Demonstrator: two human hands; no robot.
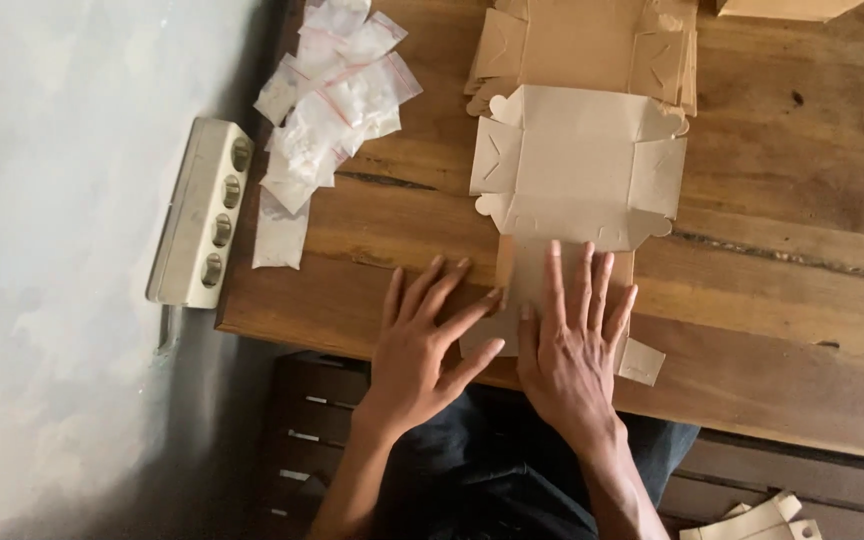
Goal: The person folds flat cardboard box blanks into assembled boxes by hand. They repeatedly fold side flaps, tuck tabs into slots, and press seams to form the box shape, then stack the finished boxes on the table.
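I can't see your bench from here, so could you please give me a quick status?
Left hand and right hand flat, pressing the cardboard box blank at the table edge. Nothing gripped. Plastic bags lie apart, left.

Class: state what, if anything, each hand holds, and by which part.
Nothing is gripped. Left hand and right hand lie flat, pressing down the cardboard box blank at its near flap.

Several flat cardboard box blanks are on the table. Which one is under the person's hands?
The blank at the near table edge, pressed flat by the left hand and the right hand. The unfolded blank and the stack lie farther away, untouched.
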